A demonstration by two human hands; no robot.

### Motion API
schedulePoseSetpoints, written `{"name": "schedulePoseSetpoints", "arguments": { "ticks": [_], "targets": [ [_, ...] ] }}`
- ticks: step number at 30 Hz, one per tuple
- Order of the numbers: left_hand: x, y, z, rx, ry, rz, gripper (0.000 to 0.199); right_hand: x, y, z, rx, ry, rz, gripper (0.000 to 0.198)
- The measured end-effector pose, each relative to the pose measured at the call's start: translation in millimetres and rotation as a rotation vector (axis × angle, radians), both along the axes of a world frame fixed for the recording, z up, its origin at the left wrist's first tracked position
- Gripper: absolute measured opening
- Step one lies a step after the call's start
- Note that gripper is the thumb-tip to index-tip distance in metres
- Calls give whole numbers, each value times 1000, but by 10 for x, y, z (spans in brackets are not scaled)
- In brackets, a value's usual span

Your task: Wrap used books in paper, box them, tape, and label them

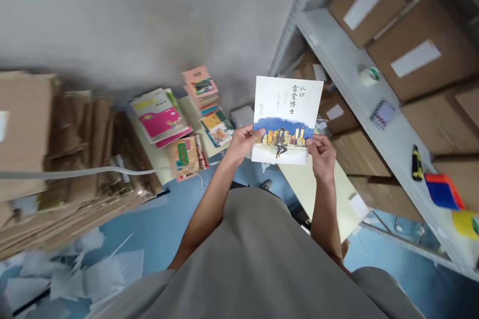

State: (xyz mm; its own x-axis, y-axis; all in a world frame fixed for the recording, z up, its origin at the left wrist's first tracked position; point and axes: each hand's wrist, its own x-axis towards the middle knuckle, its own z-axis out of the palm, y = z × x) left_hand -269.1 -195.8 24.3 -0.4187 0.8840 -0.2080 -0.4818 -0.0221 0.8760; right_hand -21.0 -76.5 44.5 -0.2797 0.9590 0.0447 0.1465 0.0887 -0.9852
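Note:
A thin white book (273,99) with dark Chinese lettering and a painted city skyline on its cover is held up in front of me. My left hand (242,143) pinches its lower left edge, thumb on the cover. On the opposite edge, my right hand (322,154) grips it the same way, its thumb near the painted skyline. The fingers behind the book are hidden. Beyond my left hand lie a picture book (217,128) and a pile of pink-covered books (201,88).
Books with a pink and white cover (160,115) lie on a pale table at left. Flattened cardboard (78,144) leans beside it, and loose paper (93,271) litters the floor. At right, a metal shelf (348,70) bears cardboard boxes (422,55), a tape roll (369,76) and a cutter (416,163).

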Motion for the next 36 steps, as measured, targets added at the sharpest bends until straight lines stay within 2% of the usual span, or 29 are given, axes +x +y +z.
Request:
{"name": "schedulePoseSetpoints", "arguments": {
  "ticks": [3,6,9,12,15,18,22,25,27,28,31,33,36],
  "targets": [
    [737,469,-2,-2,-12,-191,66,940,109,-140,-17,14,-140,52],
    [1476,833,-9,0,-4,-332,66,1773,91,-250,-51,27,-269,51],
    [2133,1090,-28,-27,10,-393,63,2409,59,-321,-63,37,-380,50],
    [2628,1260,-46,-53,45,-428,62,2855,71,-389,-68,28,-456,50],
    [2961,1363,-60,-56,152,-454,63,3098,87,-467,-42,-51,-532,54],
    [3234,1380,-79,-72,302,-450,64,3086,57,-522,-28,-128,-597,64],
    [3599,1243,-131,-52,488,-481,52,2804,-14,-537,-111,-18,-438,68],
    [3719,1151,-221,32,595,-609,41,2698,-19,-549,-149,-31,-452,58],
    [3648,1171,-307,59,599,-671,55,2753,0,-567,-168,-8,-518,57],
    [3570,1203,-349,47,588,-648,66,2806,8,-575,-185,33,-539,58],
    [3260,1322,-420,-45,519,-453,93,2979,4,-584,-284,199,-514,65],
    [3079,1360,-394,-95,414,-469,91,3045,-18,-574,-340,268,-464,68],
    [2946,1323,-268,-133,287,-611,70,3055,-29,-561,-345,266,-405,67]
  ]
}}
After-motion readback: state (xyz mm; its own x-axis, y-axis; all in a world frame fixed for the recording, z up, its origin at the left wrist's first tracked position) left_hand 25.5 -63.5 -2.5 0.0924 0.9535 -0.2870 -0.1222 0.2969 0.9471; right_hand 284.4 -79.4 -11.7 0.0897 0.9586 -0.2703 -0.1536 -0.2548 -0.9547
